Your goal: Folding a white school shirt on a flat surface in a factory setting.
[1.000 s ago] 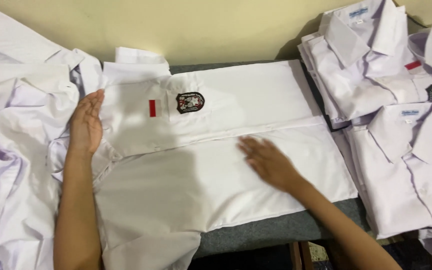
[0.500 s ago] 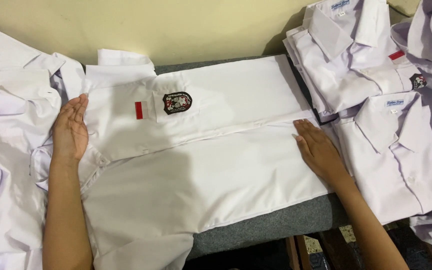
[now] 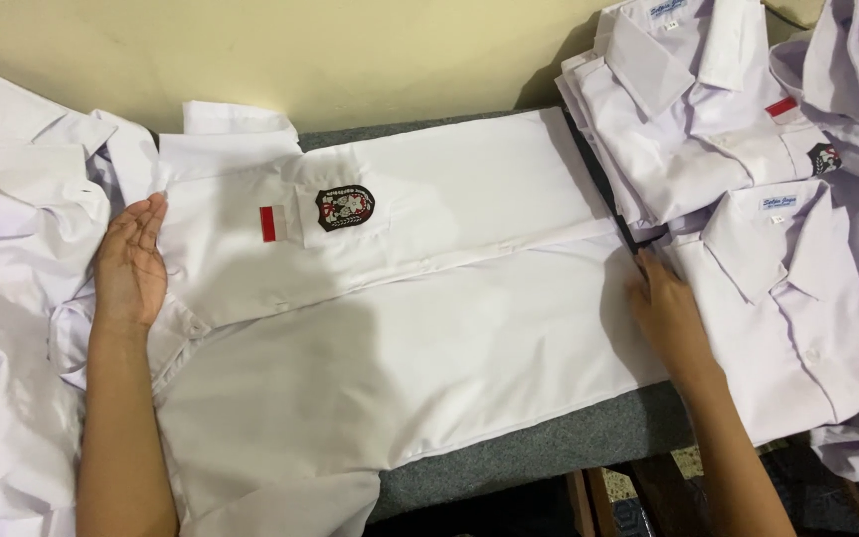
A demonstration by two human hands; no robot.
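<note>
i look down on a white shirt (image 3: 400, 328) spread flat across a grey padded table (image 3: 549, 447), its collar at the left and its hem at the right. my left hand (image 3: 129, 264) lies open and flat, fingers together, pressing the collar end. my right hand (image 3: 666, 313) lies open, palm down, on the hem edge, touching the nearer of two folded shirts (image 3: 787, 308) stacked at the right. the other folded stack (image 3: 688, 129) sits farther back. a heap of loose shirts (image 3: 12, 298) fills the left. i judge the smooth cloth could slide and wrinkle if either palm drags, and the right stack could be nudged crooked. no containers are in view; everything rests on the table.
</note>
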